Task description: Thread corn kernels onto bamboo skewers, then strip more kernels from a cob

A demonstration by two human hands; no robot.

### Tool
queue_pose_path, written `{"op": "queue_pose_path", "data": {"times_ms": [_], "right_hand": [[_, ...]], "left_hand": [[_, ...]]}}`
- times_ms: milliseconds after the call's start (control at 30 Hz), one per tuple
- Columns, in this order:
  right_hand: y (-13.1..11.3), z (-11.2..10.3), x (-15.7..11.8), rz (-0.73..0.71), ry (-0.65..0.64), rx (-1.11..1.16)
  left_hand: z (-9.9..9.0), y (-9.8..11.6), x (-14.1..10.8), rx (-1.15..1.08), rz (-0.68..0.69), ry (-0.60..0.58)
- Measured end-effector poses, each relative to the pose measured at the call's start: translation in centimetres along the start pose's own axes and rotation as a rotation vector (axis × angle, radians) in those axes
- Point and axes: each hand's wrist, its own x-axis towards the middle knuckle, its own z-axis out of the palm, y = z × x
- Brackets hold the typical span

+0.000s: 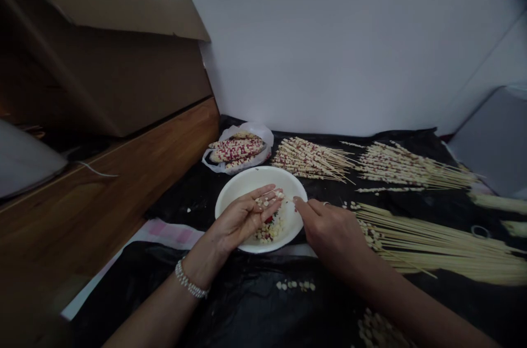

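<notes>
My left hand (242, 216) is palm up over a white bowl (230, 194), its fingers curled around some corn kernels (263, 202). My right hand (329, 227) is closed at the bowl's right rim, thumb and index finger pinched on something thin that I cannot make out clearly. More loose kernels (269, 233), cream and dark red, lie in the bowl. Right of my right hand, a bundle of bare sticks (448, 238) lies on black plastic, with kernels at its left end.
Behind the bowl are speckled corn cobs (236, 149) in a plastic bag and two piles of kernel-threaded sticks (308, 158). A cardboard box (123, 68) stands left, above a wooden board (164, 145). Kernels (294, 285) lie on the plastic in front.
</notes>
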Motion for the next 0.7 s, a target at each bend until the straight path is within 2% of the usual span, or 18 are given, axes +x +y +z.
{"op": "queue_pose_path", "data": {"times_ms": [333,567,700], "right_hand": [[-0.01,0.17,0.01,-0.013,0.025,0.022],[-0.1,0.08,0.12,-0.012,0.028,0.022],[-0.17,-0.08,0.18,-0.002,-0.007,0.039]], "left_hand": [[-0.12,-0.11,-0.33,0.162,0.005,0.009],[0.18,0.39,-0.2,-0.024,-0.108,0.055],[0.3,0.14,-0.25,0.042,-0.057,0.086]]}}
